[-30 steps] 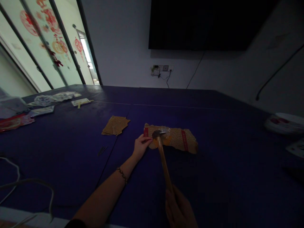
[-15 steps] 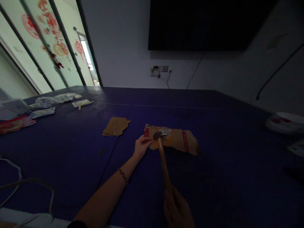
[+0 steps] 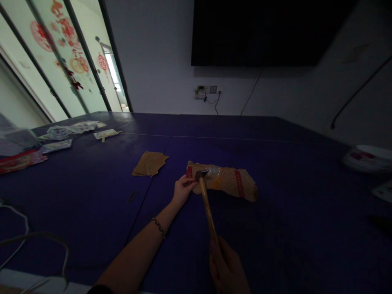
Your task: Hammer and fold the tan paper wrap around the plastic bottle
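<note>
Head view, only one I have: my left hand (image 3: 183, 188) is at the near left end of the cardboard piece (image 3: 229, 179), fingertips on or right at it, fingers and thumb drawn close; can't tell whether they pinch the edge, grip something small, or just press. My right hand (image 3: 228, 263) is wrapped round the lower handle of the hammer (image 3: 207, 208). Key relation: cardboard lies ahead of both hands on the dark blue table (image 3: 171, 261), long axis running left to right, right end sloping a bit toward me. Hammer handle runs away from the right hand and slightly left, so it crosses that axis steeply. Hammer head (image 3: 200, 174) is over the cardboard's left part, just beside the left fingertips; can't tell if it touches. Left hand is the nearer one; right hand sits well back, reaching the cardboard only through the hammer. Clear shiny patch (image 3: 213, 170) is just right of the head, red band (image 3: 239, 183) farther right, near the other end. Margin between head and fingertips looks thin to me; I'd judge that the tight spot. Left of the left hand, apart from it: a cardboard stack (image 3: 150, 163), and nearer me some thin dark rods (image 3: 133, 196), too small to identify.
</note>
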